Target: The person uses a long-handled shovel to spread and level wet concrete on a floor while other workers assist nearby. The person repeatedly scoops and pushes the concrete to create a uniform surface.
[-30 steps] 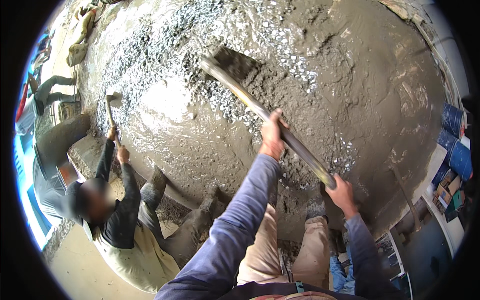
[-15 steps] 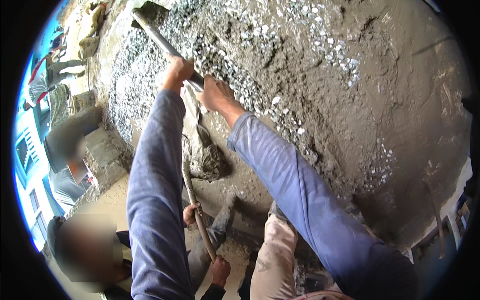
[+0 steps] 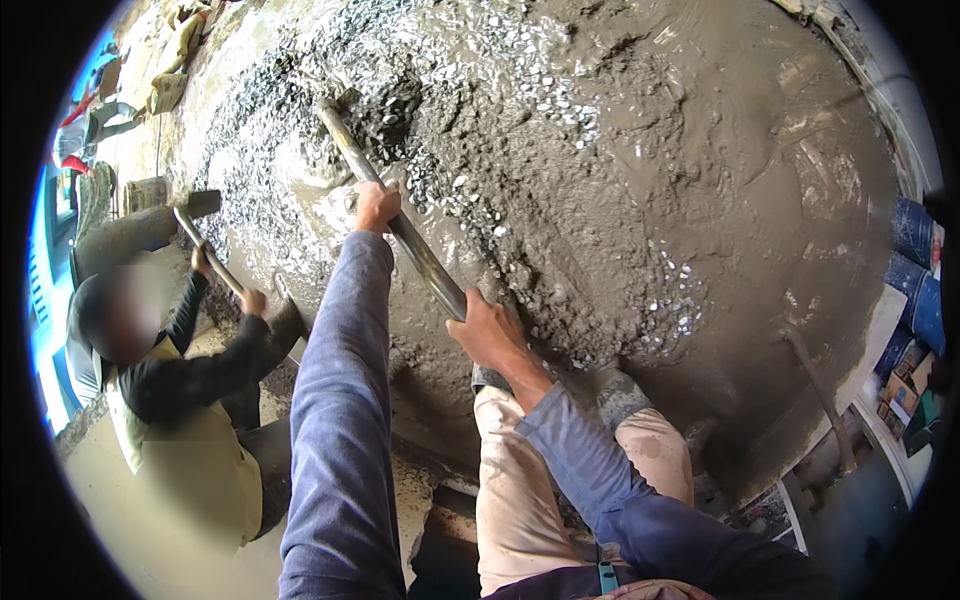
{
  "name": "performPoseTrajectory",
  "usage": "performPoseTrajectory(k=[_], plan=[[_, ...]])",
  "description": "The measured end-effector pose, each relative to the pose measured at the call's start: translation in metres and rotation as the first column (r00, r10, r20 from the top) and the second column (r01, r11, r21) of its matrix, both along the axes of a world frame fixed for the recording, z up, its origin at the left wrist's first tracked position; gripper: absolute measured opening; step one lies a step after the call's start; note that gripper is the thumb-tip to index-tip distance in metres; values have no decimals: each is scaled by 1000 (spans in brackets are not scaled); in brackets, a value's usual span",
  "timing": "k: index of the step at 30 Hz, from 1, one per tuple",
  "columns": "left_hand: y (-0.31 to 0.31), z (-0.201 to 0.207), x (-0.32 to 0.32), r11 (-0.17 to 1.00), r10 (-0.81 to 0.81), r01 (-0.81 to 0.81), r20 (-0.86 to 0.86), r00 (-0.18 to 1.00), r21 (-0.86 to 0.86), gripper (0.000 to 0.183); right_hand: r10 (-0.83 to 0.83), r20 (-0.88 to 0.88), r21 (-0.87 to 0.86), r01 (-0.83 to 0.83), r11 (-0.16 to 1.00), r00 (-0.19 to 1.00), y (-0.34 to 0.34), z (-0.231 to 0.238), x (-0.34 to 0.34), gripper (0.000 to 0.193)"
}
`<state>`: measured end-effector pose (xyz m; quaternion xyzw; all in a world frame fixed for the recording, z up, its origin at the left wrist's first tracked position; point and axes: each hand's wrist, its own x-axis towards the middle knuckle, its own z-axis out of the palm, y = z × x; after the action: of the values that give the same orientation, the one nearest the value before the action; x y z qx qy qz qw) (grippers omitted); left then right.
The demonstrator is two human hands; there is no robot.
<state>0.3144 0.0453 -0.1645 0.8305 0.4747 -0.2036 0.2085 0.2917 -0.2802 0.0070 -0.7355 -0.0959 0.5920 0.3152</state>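
Both of my hands grip the long wooden handle of a hoe (image 3: 425, 262), which slants from upper left to lower right. My left hand (image 3: 377, 207) is closed round the handle farther out, towards the head. Nearer my body, my right hand (image 3: 490, 330) wraps round its lower end. The hoe's head is down at the grey wet concrete (image 3: 600, 220) and pale gravel (image 3: 250, 160), its blade mostly hidden in the mix.
On the left a co-worker (image 3: 190, 380) holds another hoe (image 3: 212, 252) at the mix's edge. My boots (image 3: 622, 398) stand at the near edge. A stick-like handle (image 3: 815, 395) lies at right, near blue containers (image 3: 912, 230). Another person (image 3: 75, 140) is at far left.
My hoe's head has come nearer and down into the mix; my hands moved closer and farther apart. The co-worker and their hoe now show farther left. My view has shifted.
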Motion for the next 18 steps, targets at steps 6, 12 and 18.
performPoseTrajectory(k=[6,12,18], plan=[[-178,20,-28,621,772,-556,310,555,-552,29,21,-54,-143,-29,989,998,-157,45,-39,51],[-398,47,-100,110,970,-533,-25,240,-839,16,216,124,-400,-150,904,969,-377,39,-82,50],[-583,152,-187,-561,778,-314,-618,114,-765,20,235,421,-420,-41,906,876,-602,69,-128,35]])
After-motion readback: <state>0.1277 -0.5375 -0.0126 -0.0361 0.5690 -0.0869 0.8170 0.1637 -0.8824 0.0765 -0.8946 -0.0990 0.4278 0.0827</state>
